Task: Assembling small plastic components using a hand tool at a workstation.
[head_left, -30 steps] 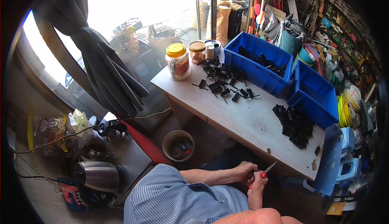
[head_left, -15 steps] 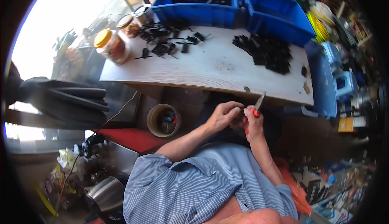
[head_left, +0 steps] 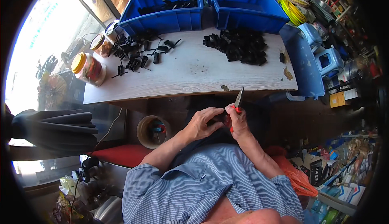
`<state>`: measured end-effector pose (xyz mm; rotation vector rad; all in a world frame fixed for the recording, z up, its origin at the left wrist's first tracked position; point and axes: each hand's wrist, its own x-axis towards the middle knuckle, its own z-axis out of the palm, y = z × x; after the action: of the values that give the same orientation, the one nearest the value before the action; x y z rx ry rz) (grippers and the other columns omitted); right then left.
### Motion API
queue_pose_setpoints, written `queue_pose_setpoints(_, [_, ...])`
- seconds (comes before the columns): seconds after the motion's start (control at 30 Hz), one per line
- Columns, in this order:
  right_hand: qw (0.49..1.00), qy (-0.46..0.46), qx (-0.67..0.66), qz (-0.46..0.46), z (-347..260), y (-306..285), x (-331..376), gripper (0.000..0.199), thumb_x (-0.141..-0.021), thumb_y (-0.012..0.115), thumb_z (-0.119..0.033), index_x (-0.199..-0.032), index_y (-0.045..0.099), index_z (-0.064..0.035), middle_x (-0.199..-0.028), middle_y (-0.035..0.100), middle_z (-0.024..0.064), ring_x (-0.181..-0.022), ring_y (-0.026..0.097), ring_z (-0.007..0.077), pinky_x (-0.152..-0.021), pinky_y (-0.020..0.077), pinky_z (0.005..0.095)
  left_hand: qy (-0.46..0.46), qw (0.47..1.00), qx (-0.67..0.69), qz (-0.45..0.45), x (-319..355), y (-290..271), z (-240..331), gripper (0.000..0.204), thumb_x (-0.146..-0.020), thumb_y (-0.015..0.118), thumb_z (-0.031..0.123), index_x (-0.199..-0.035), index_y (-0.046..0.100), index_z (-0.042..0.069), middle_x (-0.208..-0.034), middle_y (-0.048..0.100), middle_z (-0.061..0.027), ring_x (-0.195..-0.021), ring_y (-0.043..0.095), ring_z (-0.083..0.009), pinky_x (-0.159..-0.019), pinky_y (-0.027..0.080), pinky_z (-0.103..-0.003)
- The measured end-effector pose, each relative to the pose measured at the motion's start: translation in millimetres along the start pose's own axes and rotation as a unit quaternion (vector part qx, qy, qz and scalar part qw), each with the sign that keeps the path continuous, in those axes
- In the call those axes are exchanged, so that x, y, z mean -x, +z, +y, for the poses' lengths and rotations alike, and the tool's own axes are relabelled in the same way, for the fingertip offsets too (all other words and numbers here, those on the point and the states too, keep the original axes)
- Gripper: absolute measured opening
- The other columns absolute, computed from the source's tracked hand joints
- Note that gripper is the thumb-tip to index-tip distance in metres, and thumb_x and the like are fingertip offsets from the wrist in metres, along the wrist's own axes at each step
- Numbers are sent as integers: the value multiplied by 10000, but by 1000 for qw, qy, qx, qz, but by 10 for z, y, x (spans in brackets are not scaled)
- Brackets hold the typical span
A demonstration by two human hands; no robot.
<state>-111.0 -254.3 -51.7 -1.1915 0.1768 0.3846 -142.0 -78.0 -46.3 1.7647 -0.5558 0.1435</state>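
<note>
Red-handled pliers [head_left: 240, 96] point up and away from my right hand [head_left: 238, 121], whose fingers are wrapped round the grips. Close against it, on the left, my left hand [head_left: 202, 123] has its fingers curled, thumb toward the right hand. Something dark shows between the two hands, too hidden to name. Both hands are just off the near edge of a white-topped table [head_left: 178, 82]. On that table lie a loose scatter of small black parts with thin stems [head_left: 135, 54] at left and a denser pile of black parts [head_left: 243, 48] at right.
Two blue bins stand along the far edge; the left bin [head_left: 162, 23] holds black parts. Lidded jars [head_left: 90, 70] stand at the table's left end. A round bucket [head_left: 142, 133] is below on the floor. A blue tub [head_left: 304, 68] adjoins the table's right end.
The whole view has swung, so the table and bins appear farther left. My hands stay close together, the right one still gripping the pliers; the left hand's fingers look a little more spread from the thumb.
</note>
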Motion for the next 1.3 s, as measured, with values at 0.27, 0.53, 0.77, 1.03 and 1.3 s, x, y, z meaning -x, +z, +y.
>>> queue_pose_setpoints(0.27, [998, 28, 27, 46, -114, 95, 20, 143, -871, 659, -236, -838, 599, -110, -739, 529, -34, -618, 513, 68, -545, 501, 253, -54, 988, -76, 120, -50, 254, -24, 274, -820, 727, 44, -1057, 599, -6, -852, 683, -141, -739, 704, -262, -652, 560, -334])
queue_pose_setpoints(0.53, [996, 84, 36, -14, -134, 20, 44, 128, -856, 565, -181, -918, 548, -70, -679, 514, 24, -561, 538, 126, -503, 581, 341, -185, 912, 246, 270, -263, 290, -162, 191, -940, 630, 20, -1118, 589, -34, -966, 701, -113, -837, 672, -129, -770, 554, -258])
queue_pose_setpoints(0.77, [984, 109, 135, -30, 1, 60, 127, 218, -885, 562, -271, -974, 557, -72, -780, 577, 27, -688, 634, 136, -536, 584, 322, -167, 884, 305, 313, -381, 320, -163, 194, -939, 642, 44, -1112, 591, -30, -965, 705, -119, -831, 682, -142, -756, 563, -269])
queue_pose_setpoints(1.03, [976, 95, 191, -49, -78, 137, 179, 384, -867, 565, -290, -1174, 508, -67, -866, 617, 30, -791, 635, 115, -521, 512, 267, -160, 887, 302, 310, -451, 388, -129, 191, -944, 645, 60, -1104, 594, -30, -898, 681, -57, -781, 633, -80, -718, 539, -233])
queue_pose_setpoints(1.3, [975, 92, 197, -39, -108, 168, 178, 361, -877, 545, -245, -1185, 499, -62, -848, 606, 40, -729, 608, 108, -513, 497, 275, -190, 890, 289, 297, -459, 407, -118, 200, -936, 656, 76, -1095, 601, -30, -872, 664, -34, -726, 561, -48, -651, 489, -211])
